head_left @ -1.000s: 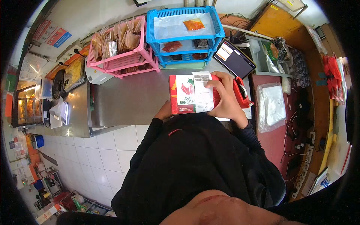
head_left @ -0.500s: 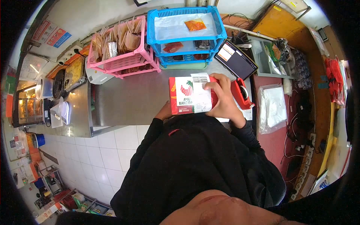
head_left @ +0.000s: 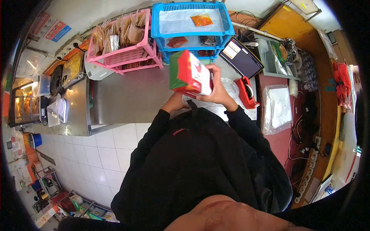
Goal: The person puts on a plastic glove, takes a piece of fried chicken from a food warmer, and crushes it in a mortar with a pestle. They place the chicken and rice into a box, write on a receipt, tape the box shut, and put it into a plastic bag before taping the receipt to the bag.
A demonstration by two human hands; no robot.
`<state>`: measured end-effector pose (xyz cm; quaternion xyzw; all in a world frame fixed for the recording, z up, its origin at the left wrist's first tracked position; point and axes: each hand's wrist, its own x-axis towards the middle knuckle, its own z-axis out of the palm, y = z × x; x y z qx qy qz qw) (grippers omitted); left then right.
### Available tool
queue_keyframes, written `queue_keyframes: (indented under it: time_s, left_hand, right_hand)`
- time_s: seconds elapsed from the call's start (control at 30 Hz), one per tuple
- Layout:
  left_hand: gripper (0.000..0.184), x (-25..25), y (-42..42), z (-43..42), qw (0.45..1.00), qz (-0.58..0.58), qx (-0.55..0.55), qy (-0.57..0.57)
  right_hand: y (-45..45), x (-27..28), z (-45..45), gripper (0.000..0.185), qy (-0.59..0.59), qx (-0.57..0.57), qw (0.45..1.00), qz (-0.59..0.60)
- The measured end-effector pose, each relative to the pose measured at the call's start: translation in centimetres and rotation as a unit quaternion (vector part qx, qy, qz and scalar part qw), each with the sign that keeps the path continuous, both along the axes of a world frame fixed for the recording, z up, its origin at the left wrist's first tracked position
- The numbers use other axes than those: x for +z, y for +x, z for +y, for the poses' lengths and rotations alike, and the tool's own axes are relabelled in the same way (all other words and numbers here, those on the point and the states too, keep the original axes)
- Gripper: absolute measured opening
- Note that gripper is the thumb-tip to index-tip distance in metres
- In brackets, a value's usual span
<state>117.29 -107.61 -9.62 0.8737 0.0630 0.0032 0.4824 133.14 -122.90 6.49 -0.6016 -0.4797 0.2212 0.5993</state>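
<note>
A red, white and green cardboard food box (head_left: 190,75) is held tilted above the counter, its green side facing left. My right hand (head_left: 216,86) grips the box's right side, thumb and fingers closed around it. Low at the box's left corner is my left hand (head_left: 175,102), its fingers mostly hidden, so I cannot tell what they hold. Thin clear plastic (head_left: 230,87), like a bag, lies beneath and to the right of the box, close to both hands. A red tape dispenser (head_left: 246,93) stands just right of the plastic.
Behind the box are stacked blue baskets (head_left: 155,29) with sachets and a pink basket (head_left: 115,59) full of packets. A tablet (head_left: 242,57) leans at back right. Packed white bags (head_left: 277,107) lie on the red surface. A steel counter (head_left: 123,92) extends left.
The box has turned and tilted so its green side shows, and it has risen slightly. Clear plastic now shows below it. My right hand has shifted left with the box.
</note>
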Motion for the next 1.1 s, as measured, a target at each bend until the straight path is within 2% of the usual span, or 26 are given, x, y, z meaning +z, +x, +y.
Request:
queue_keyframes:
  time_s: [0.07,0.1,0.13,0.17,0.2,0.23,0.3,0.33,0.4,0.43,0.47,0.5,0.53,0.57,0.6,0.7,0.77,0.83,0.9,0.93,1.0,1.03,1.07,1.1]
  left_hand:
    - [0.098,6.0,0.6,0.2,0.99,0.14,-0.02,0.0]
    - [0.098,5.9,0.2,0.5,0.99,0.139,-0.018,0.0]
    - [0.1,5.6,-0.6,1.1,0.992,0.114,0.038,0.028]
    - [0.102,5.2,-1.1,1.5,0.99,0.089,0.096,0.056]
    - [0.111,4.9,-1.4,1.5,0.983,0.121,0.13,0.055]
    - [0.111,4.5,-1.8,1.3,0.982,0.12,0.136,0.053]
    - [0.116,4.3,-2.1,0.7,0.988,0.018,0.154,0.01]
    - [0.112,4.3,-1.7,0.1,0.987,0.006,0.158,-0.017]
    - [0.089,5.6,0.4,-0.7,0.994,0.064,0.026,0.079]
    - [0.075,5.5,1.7,-2.2,0.97,-0.058,0.016,0.237]
    - [0.061,9.3,2.9,-4.3,0.985,-0.104,-0.013,0.135]
    - [0.048,13.3,4.1,-6.5,0.988,-0.143,-0.048,0.03]
    - [0.04,16.5,4.5,-8.2,0.984,-0.066,-0.105,0.129]
    - [0.037,21.6,4.1,-9.4,0.956,-0.12,-0.135,0.232]
    - [0.038,23.8,3.8,-9.6,0.961,-0.109,-0.171,0.188]
    - [0.035,29.0,2.6,-6.6,0.908,-0.375,-0.094,0.161]
    - [0.025,31.1,0.9,-2.5,0.876,-0.456,0.008,0.156]
    - [0.034,29.8,0.6,1.5,0.872,-0.482,0.081,0.029]
    - [0.055,29.0,2.6,3.1,0.843,-0.493,0.158,-0.144]
    - [0.055,27.9,3.7,3.2,0.844,-0.492,0.157,-0.143]
    - [0.08,24.9,5.6,2.7,0.854,-0.369,0.093,-0.355]
    - [0.084,24.5,4.5,0.7,0.8,-0.241,0.074,-0.545]
    - [0.073,22.6,5.4,-0.6,0.6,-0.216,-0.035,-0.769]
    - [0.073,21.0,5.6,-2.1,0.518,-0.182,-0.077,-0.832]
  right_hand:
    - [0.6,-3.7,0.3,0.106,-0.03,0.006,0.999,-0.023]
    - [1.4,-5.1,-0.2,0.098,-0.051,-0.002,0.992,-0.113]
    - [1.9,-6.0,-0.7,0.091,-0.072,-0.008,0.977,-0.203]
    - [2.3,-7.0,-1.3,0.091,-0.071,-0.003,0.976,-0.206]
    - [2.4,-7.6,-2.2,0.085,-0.091,0.0,0.959,-0.269]
    - [2.5,-7.9,-2.9,0.079,-0.111,0.002,0.937,-0.332]
    - [2.6,-8.2,-3.6,0.072,-0.12,0.028,0.936,-0.33]
    - [2.3,-8.3,-3.9,0.072,-0.141,0.021,0.926,-0.35]
    - [1.6,-8.5,-4.0,0.074,-0.168,-0.003,0.914,-0.37]
    - [1.7,-9.3,-3.7,0.074,-0.168,-0.001,0.914,-0.37]
    - [2.1,-11.3,-3.4,0.07,-0.091,0.008,0.889,-0.45]
    - [1.9,-12.5,-3.1,0.071,-0.069,0.001,0.889,-0.452]
    - [1.5,-12.4,-3.0,0.072,-0.054,-0.019,0.904,-0.423]
    - [1.1,-11.7,-3.2,0.073,-0.043,-0.048,0.923,-0.379]
    - [0.8,-10.7,-3.0,0.074,-0.025,-0.082,0.936,-0.342]
    - [0.3,-6.1,-2.9,0.077,0.05,-0.176,0.951,-0.25]
    - [0.3,-2.8,-2.5,0.08,0.101,-0.212,0.947,-0.218]
    - [0.2,-0.1,-2.1,0.082,0.142,-0.235,0.94,-0.204]
    - [-0.4,2.0,-1.7,0.085,0.168,-0.243,0.935,-0.198]
    - [-0.7,2.9,-1.2,0.087,0.179,-0.245,0.932,-0.199]
    - [-1.8,4.5,-0.5,0.09,0.183,-0.253,0.926,-0.214]
    - [-2.3,5.9,-0.2,0.086,0.19,-0.275,0.922,-0.198]
    - [-2.5,7.7,-0.9,0.077,0.113,-0.291,0.897,-0.314]
    - [-3.1,9.5,-1.2,0.077,0.115,-0.301,0.894,-0.313]
